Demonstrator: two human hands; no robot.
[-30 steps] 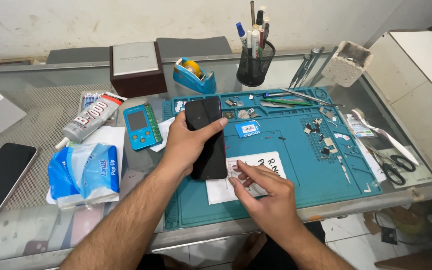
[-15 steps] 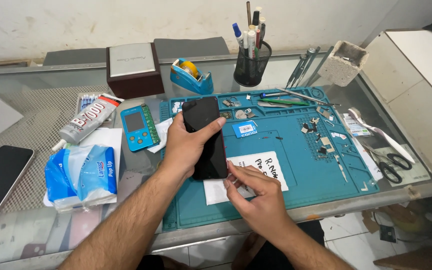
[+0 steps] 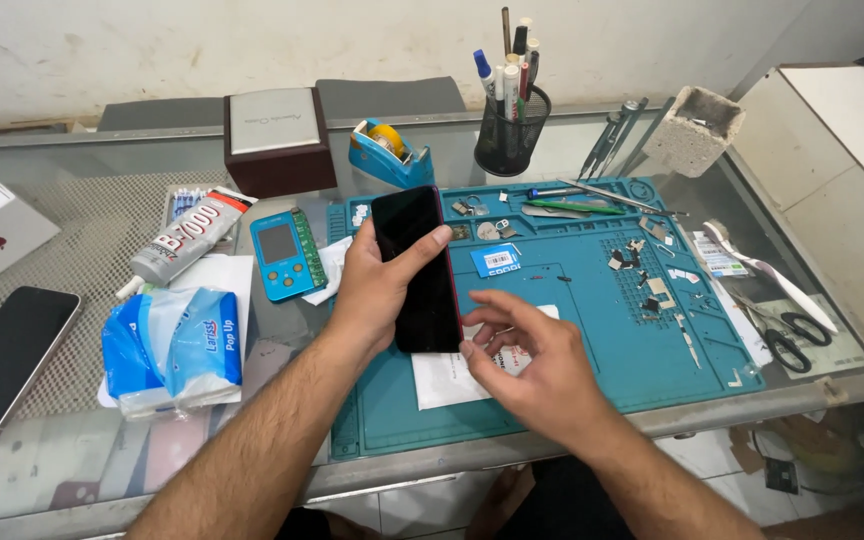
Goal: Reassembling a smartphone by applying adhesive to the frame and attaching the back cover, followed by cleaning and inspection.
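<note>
My left hand (image 3: 377, 285) grips a black smartphone (image 3: 418, 270) with a dark screen, holding it up over the left part of a teal repair mat (image 3: 592, 330). The thumb lies across the glass. My right hand (image 3: 527, 365) hovers just right of the phone's lower edge, fingers loosely curled, fingertips close to the phone's corner. A white paper sheet (image 3: 442, 380) lies on the mat under both hands.
On the glass table: a glue tube (image 3: 187, 240), a small blue tester device (image 3: 287, 255), a tissue pack (image 3: 172, 350), another phone (image 3: 7, 360) at left, a tape dispenser (image 3: 387, 155), a pen cup (image 3: 510, 140), scissors (image 3: 787, 330), small parts and tweezers on the mat.
The left hand has lifted and tilted the phone more upright. The right hand has shifted slightly right and opened its fingers near the phone's lower corner.
</note>
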